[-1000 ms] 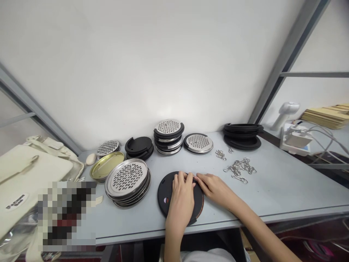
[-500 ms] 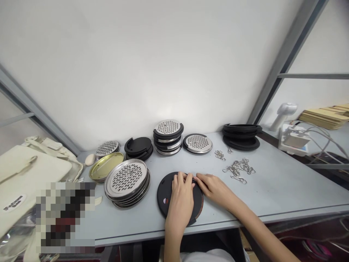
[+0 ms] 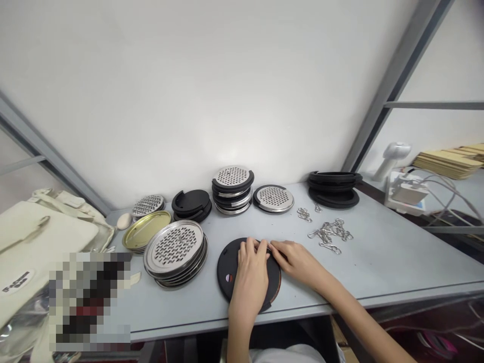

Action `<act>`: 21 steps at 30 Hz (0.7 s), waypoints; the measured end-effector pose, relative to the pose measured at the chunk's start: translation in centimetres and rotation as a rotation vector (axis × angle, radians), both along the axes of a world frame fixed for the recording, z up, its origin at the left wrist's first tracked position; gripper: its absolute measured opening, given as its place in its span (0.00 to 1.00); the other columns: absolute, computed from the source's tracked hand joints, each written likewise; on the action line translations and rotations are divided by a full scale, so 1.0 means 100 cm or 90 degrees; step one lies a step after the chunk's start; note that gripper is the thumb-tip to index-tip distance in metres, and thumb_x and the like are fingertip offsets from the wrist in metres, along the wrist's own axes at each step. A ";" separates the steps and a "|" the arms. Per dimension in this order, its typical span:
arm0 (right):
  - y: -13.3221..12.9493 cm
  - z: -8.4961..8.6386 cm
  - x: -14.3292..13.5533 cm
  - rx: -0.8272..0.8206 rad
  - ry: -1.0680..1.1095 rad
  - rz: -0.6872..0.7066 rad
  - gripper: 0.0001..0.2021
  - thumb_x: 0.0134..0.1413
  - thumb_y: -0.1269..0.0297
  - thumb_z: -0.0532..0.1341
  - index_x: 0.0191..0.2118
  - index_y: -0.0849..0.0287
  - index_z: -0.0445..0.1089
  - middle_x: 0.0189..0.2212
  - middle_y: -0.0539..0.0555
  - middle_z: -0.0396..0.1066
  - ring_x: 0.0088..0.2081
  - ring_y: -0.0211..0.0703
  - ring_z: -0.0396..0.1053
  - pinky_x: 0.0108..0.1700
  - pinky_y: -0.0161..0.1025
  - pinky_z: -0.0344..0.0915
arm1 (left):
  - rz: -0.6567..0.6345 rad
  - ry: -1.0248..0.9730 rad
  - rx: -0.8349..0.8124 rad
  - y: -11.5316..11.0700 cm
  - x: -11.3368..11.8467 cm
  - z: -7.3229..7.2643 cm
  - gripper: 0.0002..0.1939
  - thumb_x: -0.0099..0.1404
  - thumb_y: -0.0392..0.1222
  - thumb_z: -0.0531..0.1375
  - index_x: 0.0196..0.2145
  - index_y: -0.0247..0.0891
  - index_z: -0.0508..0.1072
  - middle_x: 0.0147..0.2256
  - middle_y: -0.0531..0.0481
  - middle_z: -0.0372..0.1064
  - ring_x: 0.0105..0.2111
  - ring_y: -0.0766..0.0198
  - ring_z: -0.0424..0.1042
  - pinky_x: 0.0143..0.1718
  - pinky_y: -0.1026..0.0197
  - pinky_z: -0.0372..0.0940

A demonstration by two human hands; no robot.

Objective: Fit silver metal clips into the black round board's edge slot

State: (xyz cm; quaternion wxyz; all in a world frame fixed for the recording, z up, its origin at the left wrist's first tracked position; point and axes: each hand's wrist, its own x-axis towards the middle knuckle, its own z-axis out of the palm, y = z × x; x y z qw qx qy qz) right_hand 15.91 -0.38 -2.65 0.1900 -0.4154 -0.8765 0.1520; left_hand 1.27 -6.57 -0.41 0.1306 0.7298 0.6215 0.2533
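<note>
A black round disc with a small white and red mark lies on the table near its front edge. An orange-brown rim shows along its right side. My left hand rests across the disc, palm down, fingers bent over its far part. My right hand is at the disc's upper right edge, fingers pressed together on the rim; the fingertips are partly hidden. Left of the disc stands a stack of round metal graters. Metal clips lie in a loose pile to the right.
Gold-coloured lids, black discs, a tall grater stack, a single grater and black rings line the back. A cream bag is at left; a power adapter with cables is at right.
</note>
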 end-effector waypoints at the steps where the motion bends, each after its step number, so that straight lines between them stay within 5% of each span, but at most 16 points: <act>1: 0.000 0.000 0.000 -0.004 0.005 0.003 0.16 0.65 0.65 0.44 0.28 0.57 0.61 0.23 0.51 0.68 0.27 0.41 0.66 0.31 0.35 0.55 | 0.000 0.000 0.000 0.000 0.000 0.000 0.13 0.70 0.34 0.42 0.44 0.44 0.63 0.42 0.48 0.58 0.43 0.58 0.59 0.43 0.55 0.58; 21: -0.001 0.001 0.000 0.013 -0.004 -0.012 0.15 0.65 0.65 0.44 0.28 0.57 0.61 0.22 0.51 0.68 0.26 0.41 0.66 0.30 0.35 0.54 | -0.012 0.021 -0.014 0.000 0.001 0.005 0.13 0.69 0.33 0.42 0.42 0.42 0.63 0.43 0.47 0.59 0.41 0.59 0.59 0.43 0.56 0.57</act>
